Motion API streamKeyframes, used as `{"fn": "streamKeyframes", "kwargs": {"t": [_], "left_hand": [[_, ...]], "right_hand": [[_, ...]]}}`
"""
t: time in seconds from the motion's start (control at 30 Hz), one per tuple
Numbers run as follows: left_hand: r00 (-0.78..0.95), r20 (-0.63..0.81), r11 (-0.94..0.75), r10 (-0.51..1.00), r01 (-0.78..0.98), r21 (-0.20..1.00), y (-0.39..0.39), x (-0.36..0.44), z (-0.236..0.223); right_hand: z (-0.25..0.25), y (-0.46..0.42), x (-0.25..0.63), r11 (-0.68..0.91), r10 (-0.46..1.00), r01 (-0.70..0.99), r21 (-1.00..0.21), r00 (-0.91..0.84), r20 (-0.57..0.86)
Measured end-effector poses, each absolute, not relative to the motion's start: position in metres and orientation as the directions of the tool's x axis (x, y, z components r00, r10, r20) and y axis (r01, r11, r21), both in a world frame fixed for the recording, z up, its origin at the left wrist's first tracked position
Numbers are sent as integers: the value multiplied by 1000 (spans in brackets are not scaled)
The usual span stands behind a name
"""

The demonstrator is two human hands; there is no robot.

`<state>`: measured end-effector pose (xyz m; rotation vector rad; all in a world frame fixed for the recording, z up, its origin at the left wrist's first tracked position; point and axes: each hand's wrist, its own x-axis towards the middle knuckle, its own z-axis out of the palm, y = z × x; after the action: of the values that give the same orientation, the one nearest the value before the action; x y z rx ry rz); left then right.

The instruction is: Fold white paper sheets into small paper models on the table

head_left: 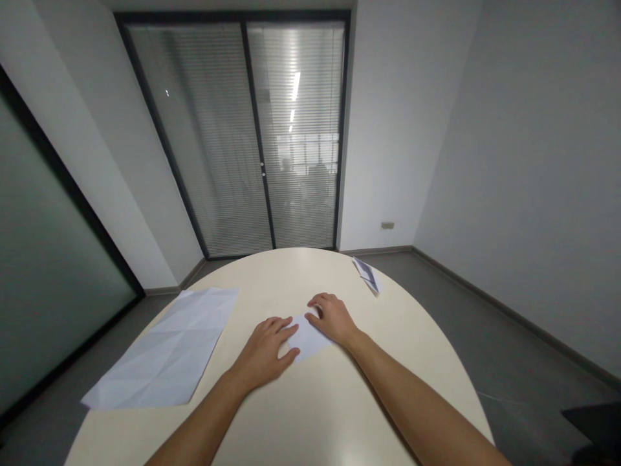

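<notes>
A small piece of white paper (308, 340) lies flat on the table between my two hands. My left hand (266, 349) rests at its left side, fingers spread, with the thumb and fingertips on or at the paper's edge. At the upper right of the paper is my right hand (334, 318), its fingers bent and the thumb apart from them, touching the sheet near its top corner. Part of the paper's right side is hidden under that hand.
The round cream table (301, 275) carries a large creased white sheet (169, 349) on the left, overhanging the edge. A folded paper piece (367, 276) sits near the far right rim. Beyond stand glass doors with blinds (228, 142).
</notes>
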<state>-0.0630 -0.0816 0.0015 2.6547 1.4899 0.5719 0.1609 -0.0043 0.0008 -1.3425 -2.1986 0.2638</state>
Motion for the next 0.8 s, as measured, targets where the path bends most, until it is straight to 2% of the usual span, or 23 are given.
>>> {"fn": "streamKeyframes", "kwargs": {"t": [0.33,0.8], "left_hand": [[452,306,-521,838,830,201,-79,-65,-4],[461,310,-532,831,822,204,-79,-65,-4]], "right_hand": [[-5,-5,162,637,769,665,-390,-519,373],[0,-11,164,643,765,673,-364,-565,308]]}}
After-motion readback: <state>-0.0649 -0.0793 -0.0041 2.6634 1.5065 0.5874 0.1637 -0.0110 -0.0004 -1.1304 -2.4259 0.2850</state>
